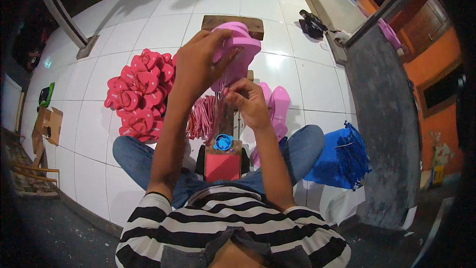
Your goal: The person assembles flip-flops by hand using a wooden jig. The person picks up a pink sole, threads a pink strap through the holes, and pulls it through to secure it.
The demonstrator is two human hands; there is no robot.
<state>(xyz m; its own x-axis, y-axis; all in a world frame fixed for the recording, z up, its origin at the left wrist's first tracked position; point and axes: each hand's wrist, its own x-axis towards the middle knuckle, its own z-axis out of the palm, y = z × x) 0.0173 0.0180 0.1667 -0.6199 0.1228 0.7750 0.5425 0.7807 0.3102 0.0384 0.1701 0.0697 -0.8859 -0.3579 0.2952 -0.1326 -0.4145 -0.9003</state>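
Note:
My left hand (198, 62) is closed round the edge of a pink flip-flop sole (245, 52), held over a wooden stand on the floor in front of me. Thumb and fingers of my right hand (249, 103) are pinched together just below that sole. A thin, partly shiny piece runs beside the right fingertips; its kind is too small to tell. Under my hands, a bundle of pink straps (202, 116) lies left of the wooden stand (225, 119). More pink soles (279, 109) rest to the right of my right hand.
A heap of red flip-flop soles (144, 87) lies left on the white tiles. Between my knees are a small blue cup (223, 142) and a red pad (222, 167). Blue straps (352, 154) spread at the right. A black bag (312, 24) sits far right.

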